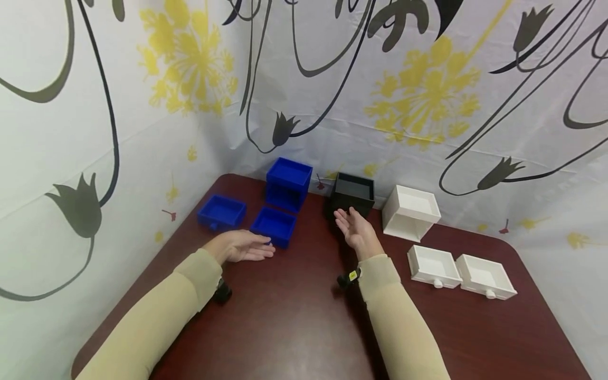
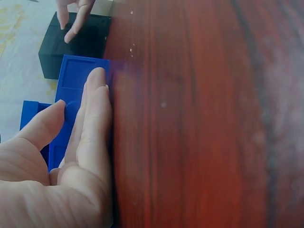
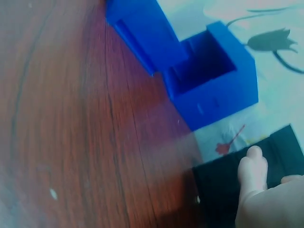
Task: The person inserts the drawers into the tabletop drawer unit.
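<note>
My left hand (image 1: pixel 239 246), fingers straight, is in front of a blue drawer (image 1: pixel 274 226). In the left wrist view its thumb and fingers lie on either side of the drawer's knob (image 2: pixel 72 108); whether they touch it I cannot tell. Behind that drawer stands a blue box (image 1: pixel 287 182) with an open front. My right hand (image 1: pixel 355 229) reaches toward a black box (image 1: pixel 353 196), its fingers extended and holding nothing visible. In the right wrist view a finger or thumb (image 3: pixel 252 168) overlaps the black box; contact is unclear.
Another blue drawer (image 1: pixel 221 212) lies at the left table edge. On the right stand a white open-fronted box (image 1: pixel 411 211) and two white drawers, a nearer-left one (image 1: pixel 433 264) and one beside it (image 1: pixel 486 277). Patterned cloth (image 1: pixel 313 95) hangs behind the dark red table (image 1: pixel 285 316).
</note>
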Demonstrator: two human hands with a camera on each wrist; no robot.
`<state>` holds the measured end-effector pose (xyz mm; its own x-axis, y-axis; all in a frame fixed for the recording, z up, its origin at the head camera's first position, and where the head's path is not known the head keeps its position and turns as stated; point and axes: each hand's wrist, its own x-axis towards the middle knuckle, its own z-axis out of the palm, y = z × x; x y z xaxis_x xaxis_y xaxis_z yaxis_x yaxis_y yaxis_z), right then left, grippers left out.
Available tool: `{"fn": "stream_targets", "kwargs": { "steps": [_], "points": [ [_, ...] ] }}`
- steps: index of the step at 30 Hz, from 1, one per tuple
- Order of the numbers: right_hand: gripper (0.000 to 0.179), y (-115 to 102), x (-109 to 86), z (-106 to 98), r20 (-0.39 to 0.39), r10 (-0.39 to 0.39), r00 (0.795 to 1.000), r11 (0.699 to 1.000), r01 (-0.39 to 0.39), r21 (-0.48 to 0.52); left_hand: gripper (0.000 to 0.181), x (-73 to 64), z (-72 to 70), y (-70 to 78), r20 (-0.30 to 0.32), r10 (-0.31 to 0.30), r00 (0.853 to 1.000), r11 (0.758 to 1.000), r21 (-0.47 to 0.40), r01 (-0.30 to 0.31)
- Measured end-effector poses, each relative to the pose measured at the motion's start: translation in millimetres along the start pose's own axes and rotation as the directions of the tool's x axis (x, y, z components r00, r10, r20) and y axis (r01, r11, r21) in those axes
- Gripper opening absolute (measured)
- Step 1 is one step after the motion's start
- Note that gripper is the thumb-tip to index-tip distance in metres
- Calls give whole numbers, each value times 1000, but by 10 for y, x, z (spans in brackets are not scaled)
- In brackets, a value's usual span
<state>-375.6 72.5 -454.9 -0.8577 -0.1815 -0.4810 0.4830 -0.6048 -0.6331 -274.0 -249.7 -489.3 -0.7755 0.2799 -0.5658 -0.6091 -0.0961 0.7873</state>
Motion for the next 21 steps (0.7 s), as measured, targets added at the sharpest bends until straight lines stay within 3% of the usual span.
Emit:
{"fn": "stream_targets", "kwargs": {
  "steps": [4, 6, 9, 11, 14, 16, 19, 21],
  "points": [
    [63, 148, -114, 151, 35, -7, 999, 998, 9, -66, 53, -44, -55, -6, 3, 23, 1000, 1000, -1, -23],
    [63, 236, -196, 249, 54, -47, 997, 991, 54, -126, 53, -54, -65, -2, 2, 29, 1000, 1000, -4, -29],
    [59, 325, -271, 420, 109, -173, 979, 952, 194, -235, 51, -50, -54, -10, 3, 32, 999, 999, -10, -32],
    [57, 331, -261, 552, 165, -285, 944, 900, 323, -293, 48, -26, -36, -25, 4, 32, 999, 999, -16, -32],
    [59, 267, -122, 791, 290, -395, 872, 791, 483, -375, 45, 14, -26, -53, 10, 41, 999, 999, -20, -41],
    [63, 200, 18, 952, 375, -411, 831, 692, 552, -465, 44, 36, -38, -64, 10, 51, 999, 998, -24, -50],
    [71, 96, 246, 1151, 485, -378, 789, 507, 615, -605, 43, 54, -66, -72, 10, 59, 998, 998, -26, -59],
    [77, 39, 378, 1243, 534, -335, 776, 373, 630, -682, 41, 50, -82, -69, 10, 60, 998, 998, -25, -59]
  ]
}}
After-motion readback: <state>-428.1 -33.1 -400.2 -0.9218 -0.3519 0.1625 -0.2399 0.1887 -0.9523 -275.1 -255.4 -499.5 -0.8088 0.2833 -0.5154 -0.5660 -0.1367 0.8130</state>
